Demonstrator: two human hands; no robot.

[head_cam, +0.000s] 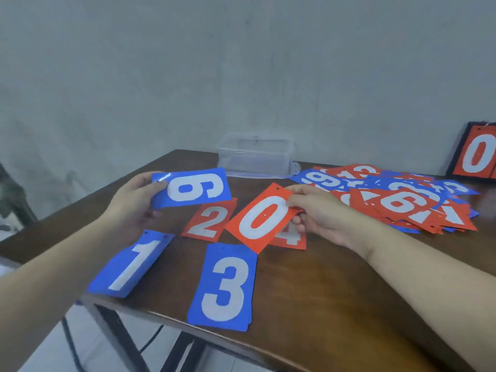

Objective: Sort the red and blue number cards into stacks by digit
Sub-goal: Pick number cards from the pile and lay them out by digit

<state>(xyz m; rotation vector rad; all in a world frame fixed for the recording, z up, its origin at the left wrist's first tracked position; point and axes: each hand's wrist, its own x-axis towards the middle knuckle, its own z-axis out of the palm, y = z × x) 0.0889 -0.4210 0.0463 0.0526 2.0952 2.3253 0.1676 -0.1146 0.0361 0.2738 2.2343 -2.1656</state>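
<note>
**Two cards in hand, four stacks begun**

The right hand (319, 213) pinches a red 0 card (261, 220) by its upper corner, thumb on the face and fingers curled beneath, holding it tilted above the middle of the tabletop (335, 285). It hangs over part of a red 4 card (291, 237) that lies flat beneath it. The left hand (134, 204) grips a blue 6 card (192, 187) by its left end, turned sideways and lifted clear, towards the far left corner.

Four digits are already laid out: a red 2 card (208, 221) just left of the 0, a blue 1 card (128, 264) at the near left corner and a blue 3 card (224, 287) at the near edge. Both near cards jut past the table's rim. The unsorted pile (397, 200) sprawls along the right side, red and blue mixed and overlapping.

The likeliest slip is dropping the 0 onto the 4, since it hovers right there; no 0 or 6 stack shows yet, so each probably needs a fresh bare spot. A sideways 6 could also be read as a 9. A brushing forearm could knock the overhanging 1 and 3 to the floor.

Beyond, a clear plastic box (255, 157) sits at the far edge, and a red 0 board (476, 154) stands at the far right corner.
</note>
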